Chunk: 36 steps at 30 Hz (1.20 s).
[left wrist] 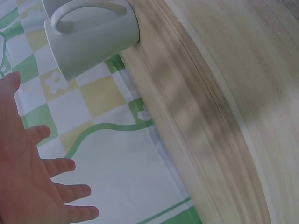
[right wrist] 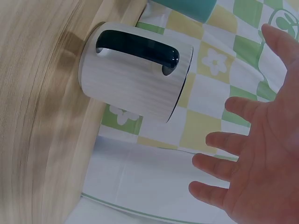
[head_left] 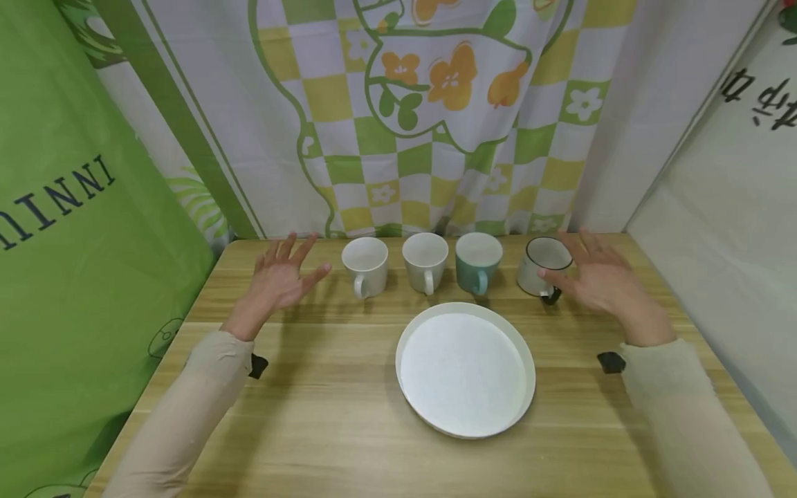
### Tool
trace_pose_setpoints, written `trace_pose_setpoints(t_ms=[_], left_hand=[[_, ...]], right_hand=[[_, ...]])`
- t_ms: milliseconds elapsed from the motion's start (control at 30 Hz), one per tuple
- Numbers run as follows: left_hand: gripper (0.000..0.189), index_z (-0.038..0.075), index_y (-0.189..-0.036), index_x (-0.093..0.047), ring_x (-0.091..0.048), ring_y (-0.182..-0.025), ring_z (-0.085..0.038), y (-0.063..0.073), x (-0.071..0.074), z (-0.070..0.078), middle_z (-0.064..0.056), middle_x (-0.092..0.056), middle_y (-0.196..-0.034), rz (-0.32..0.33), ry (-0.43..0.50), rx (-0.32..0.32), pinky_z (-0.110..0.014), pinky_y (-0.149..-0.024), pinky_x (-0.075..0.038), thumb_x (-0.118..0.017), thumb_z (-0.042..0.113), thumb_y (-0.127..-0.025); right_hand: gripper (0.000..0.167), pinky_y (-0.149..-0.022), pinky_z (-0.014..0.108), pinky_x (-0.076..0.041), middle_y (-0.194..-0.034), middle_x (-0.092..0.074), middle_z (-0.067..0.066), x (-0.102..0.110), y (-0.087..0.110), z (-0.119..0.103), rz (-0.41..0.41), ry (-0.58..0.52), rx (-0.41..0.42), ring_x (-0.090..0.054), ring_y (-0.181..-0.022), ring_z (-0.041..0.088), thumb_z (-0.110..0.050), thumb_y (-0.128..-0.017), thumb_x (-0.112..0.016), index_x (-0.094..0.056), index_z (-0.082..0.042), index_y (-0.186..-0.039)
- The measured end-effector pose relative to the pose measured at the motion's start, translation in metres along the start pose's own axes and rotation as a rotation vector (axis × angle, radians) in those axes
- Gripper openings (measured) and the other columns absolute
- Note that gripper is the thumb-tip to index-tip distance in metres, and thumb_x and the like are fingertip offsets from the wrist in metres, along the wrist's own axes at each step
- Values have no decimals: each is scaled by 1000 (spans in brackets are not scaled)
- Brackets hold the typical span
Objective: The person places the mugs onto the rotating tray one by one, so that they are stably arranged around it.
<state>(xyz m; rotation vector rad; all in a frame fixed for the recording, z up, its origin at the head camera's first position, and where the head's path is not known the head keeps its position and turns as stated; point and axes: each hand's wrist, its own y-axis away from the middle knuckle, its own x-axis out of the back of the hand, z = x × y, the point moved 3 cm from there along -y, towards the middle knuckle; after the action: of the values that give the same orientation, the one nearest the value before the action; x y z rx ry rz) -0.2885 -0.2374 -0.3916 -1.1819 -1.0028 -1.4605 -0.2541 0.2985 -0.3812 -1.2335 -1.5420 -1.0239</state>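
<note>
Along the back of the wooden table stand a white mug (head_left: pixel 371 278), a second white mug (head_left: pixel 417 270), a teal mug (head_left: pixel 468 273) and a white mug with a black rim and black handle (head_left: pixel 531 273). In front of them lies a round white tray (head_left: pixel 528 373). My left hand (head_left: pixel 278 280), fingers spread, hovers left of the leftmost mug and holds nothing. With its fingers also spread, my right hand (head_left: pixel 600 280) is beside the black-rimmed mug, overlapping its edge in the head view; the right wrist view shows a gap between that mug (right wrist: pixel 131 88) and the hand.
A checkered curtain (head_left: pixel 398 159) hangs behind the table's back edge. Green fabric (head_left: pixel 93 277) hangs on the left and white fabric (head_left: pixel 728 207) on the right. Bare wood tabletop (head_left: pixel 330 401) lies left of the tray.
</note>
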Motion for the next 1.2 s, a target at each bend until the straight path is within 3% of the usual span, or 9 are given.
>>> trace_pose_setpoints(t_ms=[467, 767, 1000, 1200], left_hand=[[81, 19, -159, -27, -30, -145, -49, 3, 2, 0, -23, -30, -160, 93, 23, -73, -68, -113, -29, -33, 72, -97], [74, 16, -149, -45, -46, -134, -46, 8, 2, 4, -20, -47, -150, 138, 112, -72, -65, -100, -45, -43, 68, -97], [59, 10, -140, -57, -55, -129, -39, 10, 3, 8, -16, -59, -140, 164, 203, -102, -58, -105, -45, -57, 51, -98], [49, 9, -132, -63, -65, -114, -33, 14, 2, 11, -13, -70, -124, 184, 250, -119, -54, -96, -52, -64, 41, -95]], right_hand=[[93, -112, 74, -20, -162, -14, 32, 3, 1, -2, 54, -32, 21, -16, -144, 59, -73, -95, -41, -10, -15, -162], [88, -108, 74, -28, -158, -29, 30, 3, 3, -3, 76, -44, 31, -26, -140, 57, -68, -97, -41, -22, -8, -159], [78, -109, 73, -29, -154, -36, 31, 4, 6, -2, 128, -42, 45, -31, -138, 57, -61, -100, -43, -35, -4, -153], [65, -96, 67, -43, -140, -52, 31, 1, 8, 0, 161, -44, 63, -53, -122, 48, -51, -101, -48, -49, -1, -142]])
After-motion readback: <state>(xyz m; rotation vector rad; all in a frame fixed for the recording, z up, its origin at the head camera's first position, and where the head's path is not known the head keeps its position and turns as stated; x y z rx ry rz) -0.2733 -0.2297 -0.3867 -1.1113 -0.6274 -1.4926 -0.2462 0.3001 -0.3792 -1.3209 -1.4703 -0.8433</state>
